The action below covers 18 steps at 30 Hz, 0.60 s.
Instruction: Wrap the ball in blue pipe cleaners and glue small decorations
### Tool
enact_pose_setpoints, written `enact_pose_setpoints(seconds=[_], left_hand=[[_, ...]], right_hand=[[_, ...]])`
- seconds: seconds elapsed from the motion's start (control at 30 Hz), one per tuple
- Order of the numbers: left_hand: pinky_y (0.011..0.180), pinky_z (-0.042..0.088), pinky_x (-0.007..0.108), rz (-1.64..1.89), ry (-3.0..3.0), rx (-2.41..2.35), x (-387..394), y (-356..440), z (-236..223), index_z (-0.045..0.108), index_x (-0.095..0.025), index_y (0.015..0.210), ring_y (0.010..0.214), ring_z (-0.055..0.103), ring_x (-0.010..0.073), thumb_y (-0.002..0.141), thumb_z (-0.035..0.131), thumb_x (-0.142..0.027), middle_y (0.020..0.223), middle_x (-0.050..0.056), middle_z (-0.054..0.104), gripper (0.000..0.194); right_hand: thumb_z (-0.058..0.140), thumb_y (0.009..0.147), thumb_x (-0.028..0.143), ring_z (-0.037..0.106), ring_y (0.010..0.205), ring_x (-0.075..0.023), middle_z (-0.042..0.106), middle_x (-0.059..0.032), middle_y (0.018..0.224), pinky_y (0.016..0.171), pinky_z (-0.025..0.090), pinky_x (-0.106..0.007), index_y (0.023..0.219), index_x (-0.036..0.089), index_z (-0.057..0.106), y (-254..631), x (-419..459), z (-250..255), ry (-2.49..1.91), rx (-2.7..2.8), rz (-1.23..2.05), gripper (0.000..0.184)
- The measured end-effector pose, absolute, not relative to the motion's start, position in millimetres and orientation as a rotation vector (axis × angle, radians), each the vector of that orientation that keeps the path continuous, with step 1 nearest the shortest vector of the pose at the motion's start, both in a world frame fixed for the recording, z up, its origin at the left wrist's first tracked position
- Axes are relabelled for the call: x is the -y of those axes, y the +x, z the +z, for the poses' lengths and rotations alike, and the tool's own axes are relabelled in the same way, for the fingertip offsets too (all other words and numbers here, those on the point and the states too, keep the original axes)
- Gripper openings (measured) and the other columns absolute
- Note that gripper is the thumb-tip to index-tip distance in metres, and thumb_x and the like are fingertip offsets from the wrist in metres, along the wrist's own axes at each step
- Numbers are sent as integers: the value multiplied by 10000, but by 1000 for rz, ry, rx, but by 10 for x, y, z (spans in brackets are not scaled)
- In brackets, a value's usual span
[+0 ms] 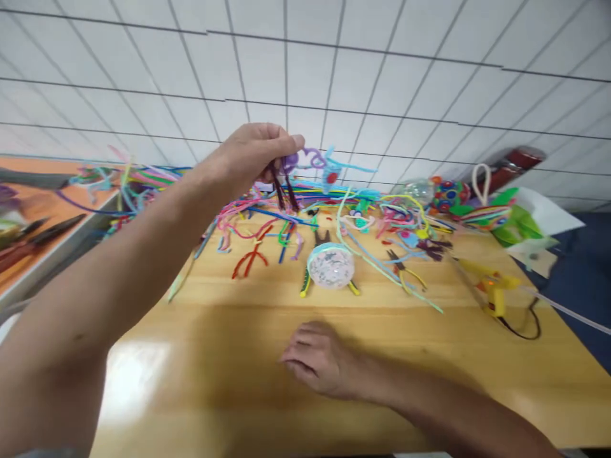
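Note:
My left hand (265, 147) is raised above the far part of the table, its thumb and fingers pinched on a pipe-cleaner figure (312, 158). That figure has purple loops, dark brown strands hanging below the fingers, and a light blue end with a red spot. Part of it is hidden behind the hand. My right hand (315, 359) rests on the bare wood near me, fingers curled in, with nothing visible in it. Beyond it a clear half-globe (331, 266) with a mint rim and pale bits inside sits over yellow-and-black handled pliers (305, 283).
Loose coloured pipe cleaners (238, 216) crowd the table's back edge. A red pipe-cleaner figure (251, 257) lies left of centre. On the right are small yellow-handled pliers (403, 270), a yellow glue gun (496, 296) with its cord, and a studded ball (449, 194). An orange tray (28, 254) stands left.

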<state>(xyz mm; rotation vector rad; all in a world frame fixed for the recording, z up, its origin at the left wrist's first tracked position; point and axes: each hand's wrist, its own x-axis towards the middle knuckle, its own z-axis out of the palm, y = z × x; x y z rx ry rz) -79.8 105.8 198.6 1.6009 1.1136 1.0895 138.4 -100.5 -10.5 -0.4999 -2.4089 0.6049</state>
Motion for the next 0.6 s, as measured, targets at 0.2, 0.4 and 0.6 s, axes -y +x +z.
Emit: enact_pose_setpoints(seconds=[0.2, 0.4, 0.6], left_hand=[[635, 479, 228, 977, 1511, -894, -1387, 675, 1848, 561, -163, 835, 632, 609, 93, 1043, 573, -393, 761, 16, 609, 311], [872, 609, 402, 391, 1571, -633, -1410, 1532, 1826, 616, -206, 1248, 1111, 735, 321, 889, 731, -595, 1327, 171, 695, 541], [893, 607, 339, 377, 1778, -699, -1207, 909, 1819, 704, -211, 1192, 1073, 749, 246, 937, 672, -543, 1257, 122, 757, 420]], right_hand=[[600, 1027, 223, 632, 772, -156, 718, 11, 818, 722, 488, -315, 992, 203, 706, 1397, 975, -199, -478, 2620, 495, 114], [561, 1055, 229, 664, 854, -141, 765, 15, 927, 830, 514, -294, 1052, 205, 705, 1429, 953, -135, -467, 2672, 556, 146], [542, 1067, 250, 646, 829, -147, 744, 22, 876, 805, 511, -290, 1045, 207, 721, 1429, 957, -205, -476, 2667, 529, 186]])
